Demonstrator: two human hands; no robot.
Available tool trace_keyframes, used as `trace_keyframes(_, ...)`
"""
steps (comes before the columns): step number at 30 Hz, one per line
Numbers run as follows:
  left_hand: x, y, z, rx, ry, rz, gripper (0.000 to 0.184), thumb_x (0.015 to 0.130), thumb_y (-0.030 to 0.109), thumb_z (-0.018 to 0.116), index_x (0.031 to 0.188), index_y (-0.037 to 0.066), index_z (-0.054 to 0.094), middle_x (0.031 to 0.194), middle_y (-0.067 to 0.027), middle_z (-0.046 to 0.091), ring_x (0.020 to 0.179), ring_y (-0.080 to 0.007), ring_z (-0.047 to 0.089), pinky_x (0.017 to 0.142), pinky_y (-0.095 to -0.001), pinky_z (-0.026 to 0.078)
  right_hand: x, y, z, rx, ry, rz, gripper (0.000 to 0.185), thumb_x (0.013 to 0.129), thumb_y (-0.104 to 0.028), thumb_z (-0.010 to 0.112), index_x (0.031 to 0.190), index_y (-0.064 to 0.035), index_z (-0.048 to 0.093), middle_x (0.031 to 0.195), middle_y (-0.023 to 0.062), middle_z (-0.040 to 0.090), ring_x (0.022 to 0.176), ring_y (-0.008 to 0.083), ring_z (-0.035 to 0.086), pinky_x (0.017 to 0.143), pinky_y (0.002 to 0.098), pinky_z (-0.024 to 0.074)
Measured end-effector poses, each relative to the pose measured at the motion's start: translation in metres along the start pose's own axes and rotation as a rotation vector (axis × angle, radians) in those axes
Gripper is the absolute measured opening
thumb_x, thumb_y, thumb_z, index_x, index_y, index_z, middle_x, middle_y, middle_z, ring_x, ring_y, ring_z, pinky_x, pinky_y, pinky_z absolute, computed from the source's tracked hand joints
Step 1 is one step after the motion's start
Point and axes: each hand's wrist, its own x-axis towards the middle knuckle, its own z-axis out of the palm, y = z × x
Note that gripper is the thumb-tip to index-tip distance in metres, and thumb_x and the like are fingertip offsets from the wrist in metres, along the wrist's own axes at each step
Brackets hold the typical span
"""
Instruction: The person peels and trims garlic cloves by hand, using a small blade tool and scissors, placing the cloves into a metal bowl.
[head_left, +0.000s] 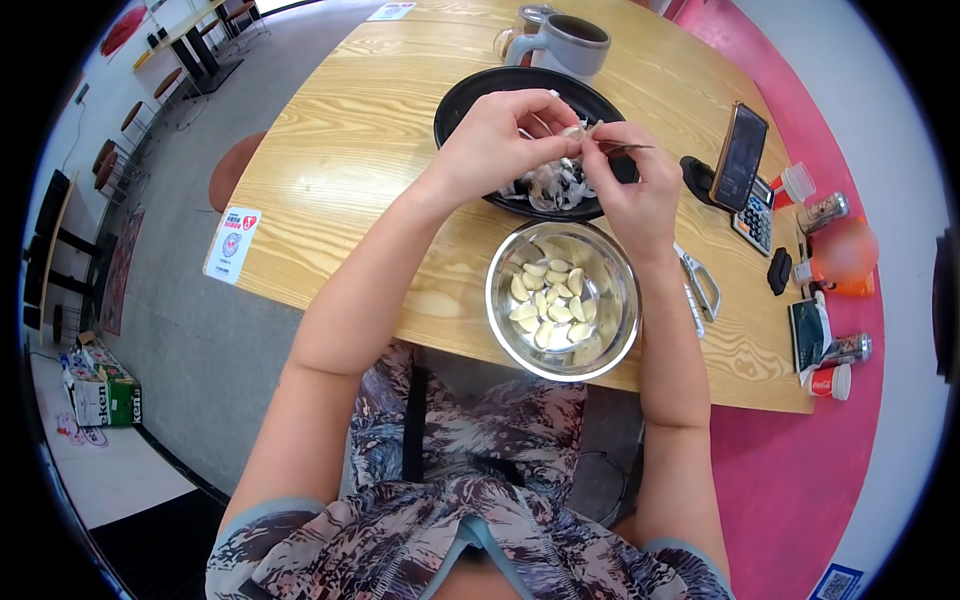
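Note:
Over the black plate (455, 105), my left hand (505, 140) pinches a garlic clove (573, 132) between thumb and fingers. My right hand (640, 185) meets it there, its thumb and forefinger closed on a thin, dark, blade-like piece (626, 147) that points right. Whether this is a small knife I cannot tell for sure. Papery garlic skins (555, 188) lie heaped on the plate below both hands. Nearer to me, a shiny metal bowl (500, 330) holds several peeled garlic cloves (558, 312).
Behind the plate stands a large mug (575, 48) beside a glass jar (503, 42). To the right are a propped phone (740, 155), a calculator (753, 222), scissors (703, 285) and several cups and shakers. The wooden table's (330, 150) front edge runs just below the bowl.

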Motion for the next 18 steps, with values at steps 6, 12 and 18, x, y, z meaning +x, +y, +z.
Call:
trace_keyframes(6,0.004,-0.013,0.002,-0.409,0.046,-0.048,0.02,0.089,0.01,0.069,0.106,0.0,0.065,0.098,-0.0054,0.07,0.085,-0.0102,0.066,0.076,-0.0249,0.055,-0.002,-0.003,0.0,0.162,0.103,0.203,0.007,0.083,-0.001,0.068,0.089,0.0005,0.065,0.078,0.0042,0.067,0.068,0.0086,0.062,0.065,0.0238,0.05)
trace_keyframes(12,0.002,-0.008,0.003,-0.499,0.053,-0.094,0.021,0.093,0.015,0.066,0.106,-0.001,0.064,0.096,-0.007,0.069,0.085,-0.0127,0.066,0.078,-0.0268,0.056,-0.002,-0.01,0.002,0.269,0.182,0.245,0.008,0.085,-0.001,0.067,0.092,0.0002,0.064,0.08,0.0028,0.067,0.07,0.0081,0.062,0.066,0.0232,0.0502)
trace_keyframes(18,0.007,-0.019,-0.01,-0.469,0.16,-0.07,0.024,0.095,0.018,0.062,0.109,-0.002,0.062,0.094,-0.0062,0.066,0.082,-0.0135,0.066,0.078,-0.0263,0.056,0.008,-0.005,-0.017,0.288,0.259,0.19,0.008,0.088,-0.003,0.067,0.095,0.0009,0.066,0.085,0.0045,0.067,0.075,0.0076,0.06,0.068,0.0242,0.0492)
